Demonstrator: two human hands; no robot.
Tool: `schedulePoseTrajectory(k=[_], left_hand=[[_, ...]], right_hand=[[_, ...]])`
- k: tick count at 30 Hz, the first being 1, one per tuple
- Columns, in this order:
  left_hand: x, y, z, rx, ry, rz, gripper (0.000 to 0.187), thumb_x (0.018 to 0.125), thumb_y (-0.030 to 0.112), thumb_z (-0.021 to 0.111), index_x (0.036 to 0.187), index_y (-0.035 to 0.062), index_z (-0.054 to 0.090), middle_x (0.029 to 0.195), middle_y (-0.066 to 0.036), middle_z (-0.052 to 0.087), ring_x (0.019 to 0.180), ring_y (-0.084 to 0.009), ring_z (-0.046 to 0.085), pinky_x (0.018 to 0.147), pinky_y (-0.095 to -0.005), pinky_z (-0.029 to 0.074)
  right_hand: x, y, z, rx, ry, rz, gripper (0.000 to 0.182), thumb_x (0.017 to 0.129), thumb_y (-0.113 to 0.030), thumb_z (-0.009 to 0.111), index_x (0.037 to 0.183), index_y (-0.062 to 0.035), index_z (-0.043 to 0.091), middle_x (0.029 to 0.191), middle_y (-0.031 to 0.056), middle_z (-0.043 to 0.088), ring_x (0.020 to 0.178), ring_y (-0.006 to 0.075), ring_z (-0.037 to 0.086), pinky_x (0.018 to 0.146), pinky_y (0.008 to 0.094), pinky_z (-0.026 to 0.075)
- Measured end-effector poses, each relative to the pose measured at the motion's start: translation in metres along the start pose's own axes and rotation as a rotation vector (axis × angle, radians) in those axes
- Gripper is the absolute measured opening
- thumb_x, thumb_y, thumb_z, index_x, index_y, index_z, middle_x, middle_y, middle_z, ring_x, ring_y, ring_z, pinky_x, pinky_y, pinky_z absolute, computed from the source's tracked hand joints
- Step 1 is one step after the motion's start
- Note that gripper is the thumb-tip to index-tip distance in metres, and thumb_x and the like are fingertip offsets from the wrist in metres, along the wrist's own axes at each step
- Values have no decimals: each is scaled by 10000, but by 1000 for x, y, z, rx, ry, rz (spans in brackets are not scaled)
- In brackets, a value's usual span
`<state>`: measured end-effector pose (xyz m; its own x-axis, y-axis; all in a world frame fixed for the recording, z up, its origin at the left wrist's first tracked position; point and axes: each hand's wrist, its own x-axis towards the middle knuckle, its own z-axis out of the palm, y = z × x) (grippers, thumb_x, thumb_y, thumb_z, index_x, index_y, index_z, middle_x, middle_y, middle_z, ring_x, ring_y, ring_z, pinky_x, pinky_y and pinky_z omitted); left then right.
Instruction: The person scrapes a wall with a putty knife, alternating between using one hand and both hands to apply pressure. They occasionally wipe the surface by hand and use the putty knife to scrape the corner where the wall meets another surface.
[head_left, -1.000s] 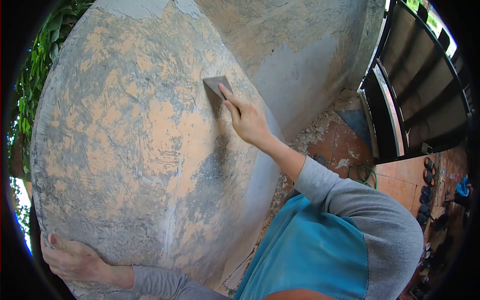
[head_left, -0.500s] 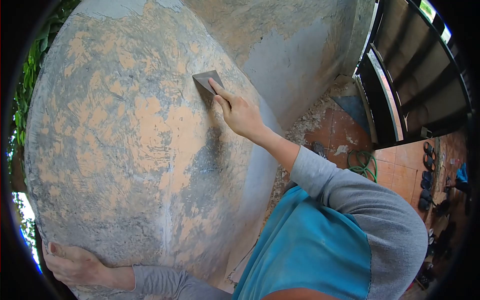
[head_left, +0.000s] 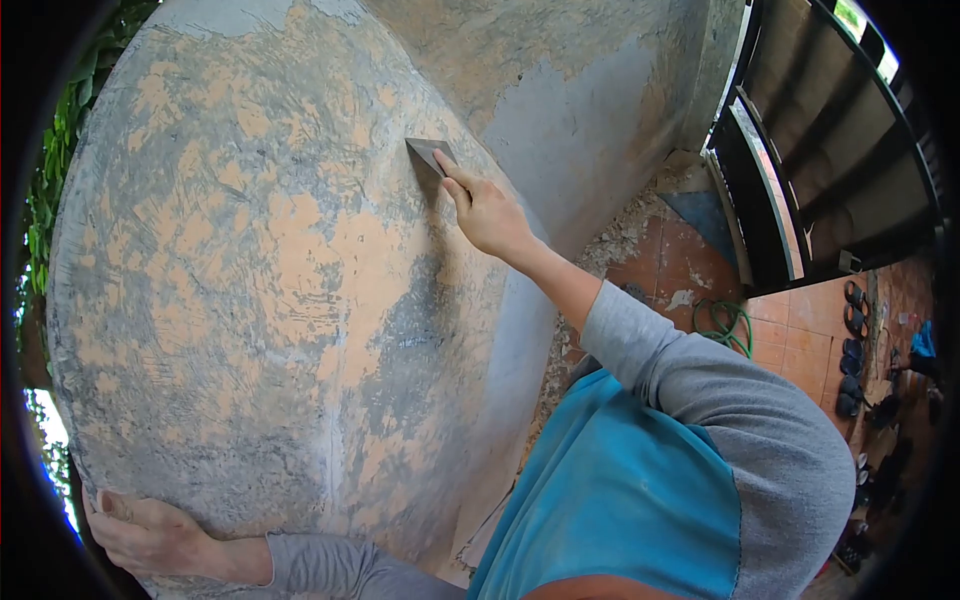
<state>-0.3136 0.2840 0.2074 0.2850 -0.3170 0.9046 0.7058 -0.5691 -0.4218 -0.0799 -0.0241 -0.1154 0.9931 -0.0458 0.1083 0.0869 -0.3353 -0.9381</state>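
Observation:
My right hand [head_left: 490, 213] is closed on a scraper [head_left: 431, 152] with a flat grey, triangular-looking blade. The index finger presses along the blade, which lies tilted against the wall's upper right part. Patches of peach paint and bare grey cement cover this wall [head_left: 300, 240]. At the lower left, my left hand [head_left: 150, 535] grips the wall's edge, its fingers curled over the rim and partly hidden. The scraper's handle, if it has one, is hidden by my right hand.
A second wall [head_left: 590, 110] meets this one at the upper right. Flakes of debris [head_left: 625, 240] lie on the orange tiles [head_left: 790, 345]. A coiled green hose [head_left: 735, 325], several sandals [head_left: 853, 350] and a dark metal gate [head_left: 840, 130] are at the right. Leaves [head_left: 60, 170] hang beyond the left edge.
My right hand and the scraper have moved a little to the right and slightly up along the wall. My left hand stays on the edge.

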Motion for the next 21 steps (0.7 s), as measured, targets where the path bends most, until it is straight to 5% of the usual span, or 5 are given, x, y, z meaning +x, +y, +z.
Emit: schedulePoseTrajectory(k=[8, 17, 21], left_hand=[[1, 4, -1, 40, 14, -3, 528, 1053, 521, 387, 1092, 95, 698, 1067, -83, 722, 986, -294, 673, 883, -415, 508], [-2, 4, -2, 52, 66, 44, 448, 1059, 446, 416, 1089, 96, 695, 1085, -88, 713, 960, -304, 677, 860, -410, 521], [-2, -2, 3, 4, 87, 60, 468, 1059, 446, 411, 1058, 77, 698, 1008, -111, 719, 921, -313, 685, 812, -431, 537]], right_hand=[[11, -11, -14, 9, -1, 136, 424, 1069, -387, 400, 1484, -347, 475, 937, 185, 694, 954, 347, 662, 853, 447, 505], [-2, -4, 13, -146, 192, -71, 450, 1050, -287, 463, 1500, -294, 458, 750, 192, 659, 639, 391, 623, 614, 494, 463], [8, -9, 10, -106, 201, -57, 453, 1048, -266, 464, 1500, -289, 458, 769, 199, 664, 667, 389, 634, 635, 494, 478]])
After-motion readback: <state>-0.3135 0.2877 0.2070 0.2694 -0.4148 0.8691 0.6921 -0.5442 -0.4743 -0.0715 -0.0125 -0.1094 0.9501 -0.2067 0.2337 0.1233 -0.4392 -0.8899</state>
